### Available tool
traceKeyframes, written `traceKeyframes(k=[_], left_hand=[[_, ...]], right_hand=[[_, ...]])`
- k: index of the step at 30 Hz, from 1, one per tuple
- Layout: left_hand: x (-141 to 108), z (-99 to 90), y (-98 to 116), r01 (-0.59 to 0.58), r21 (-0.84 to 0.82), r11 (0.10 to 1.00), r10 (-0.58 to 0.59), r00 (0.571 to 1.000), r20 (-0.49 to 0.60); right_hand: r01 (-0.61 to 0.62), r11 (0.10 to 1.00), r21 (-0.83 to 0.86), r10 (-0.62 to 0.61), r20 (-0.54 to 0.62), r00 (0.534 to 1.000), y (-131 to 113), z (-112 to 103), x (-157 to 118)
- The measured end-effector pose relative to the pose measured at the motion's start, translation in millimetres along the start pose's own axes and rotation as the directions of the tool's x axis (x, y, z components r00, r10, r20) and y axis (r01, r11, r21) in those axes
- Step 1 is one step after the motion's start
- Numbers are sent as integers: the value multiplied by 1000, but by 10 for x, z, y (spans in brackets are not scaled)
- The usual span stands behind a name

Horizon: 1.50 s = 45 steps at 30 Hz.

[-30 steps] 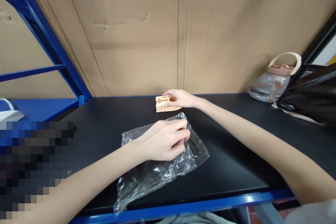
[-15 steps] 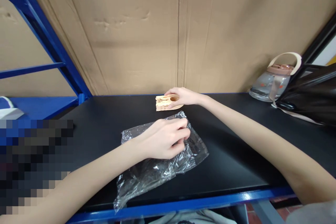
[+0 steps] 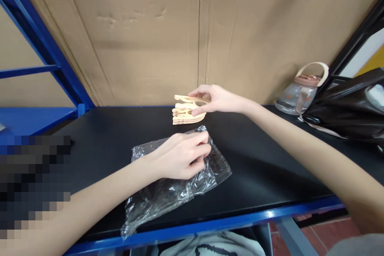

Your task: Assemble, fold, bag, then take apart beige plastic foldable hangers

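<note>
Right hand [image 3: 214, 98] half-curled, gripping a pale piece [image 3: 183, 98] just above the stack [image 3: 183, 119], back of table [image 3: 258, 160], cardboard [image 3: 144, 28] behind. Left hand [image 3: 182, 156] curled over clear bag [image 3: 162, 202] in front; fingertips hidden, can't tell if gripping. Bottle [image 3: 291, 98], black bag [image 3: 348, 108] well right.

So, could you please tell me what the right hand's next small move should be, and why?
I'd probably raise the right hand slightly, so the top wood-coloured piece comes clear of the stack: its left end is tipped up with a visible gap beneath, but the hand hides its right end, so I can't tell whether it is free.
</note>
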<state>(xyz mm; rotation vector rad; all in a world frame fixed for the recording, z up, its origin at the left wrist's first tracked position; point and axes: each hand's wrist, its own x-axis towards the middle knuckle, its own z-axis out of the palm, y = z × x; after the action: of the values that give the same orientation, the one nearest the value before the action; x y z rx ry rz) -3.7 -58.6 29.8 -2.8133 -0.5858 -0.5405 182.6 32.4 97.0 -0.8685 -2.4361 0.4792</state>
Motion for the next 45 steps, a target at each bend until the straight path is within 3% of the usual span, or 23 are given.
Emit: traceKeyframes(k=[4, 7, 9, 12, 16, 19, 29, 34, 41, 45], left_hand=[[-5, -6, 19, -40, 53, 998, 41, 999, -23], [4, -15, 29, -58, 89, 994, 62, 997, -45], [11, -20, 27, -61, 108, 992, 68, 996, -63], [18, -22, 17, -66, 136, 989, 80, 991, -103], [20, -5, 7, -56, 138, 989, 71, 992, -109], [24, 23, 10, -69, 148, 986, 82, 993, -83], [23, 79, 18, -71, 96, 993, 76, 996, -56], [29, 64, 9, -60, 94, 994, 61, 998, -1], [44, -5, -30, -68, 133, 989, 63, 997, 37], [50, 17, -24, -93, 170, 981, 85, 995, 56]], right_hand=[[15, 953, -302, 11, 85, 996, -157, -8, -441], [-73, 864, -497, 95, 18, 995, -161, 71, -759], [-85, 869, -488, 121, 42, 992, -141, 121, -921], [-52, 925, -376, 126, 176, 976, -130, 158, -1060], [-2, 987, -161, 50, 296, 954, -182, 192, -1096], [27, 998, -58, -9, 288, 958, -223, 287, -1083], [86, 979, -185, -69, 96, 993, -108, 664, -986], [130, 950, -285, -101, 115, 988, -55, 585, -957], [97, 943, -319, 0, 293, 956, 54, 290, -1052], [90, 941, -326, -4, 256, 967, 44, 286, -1039]])
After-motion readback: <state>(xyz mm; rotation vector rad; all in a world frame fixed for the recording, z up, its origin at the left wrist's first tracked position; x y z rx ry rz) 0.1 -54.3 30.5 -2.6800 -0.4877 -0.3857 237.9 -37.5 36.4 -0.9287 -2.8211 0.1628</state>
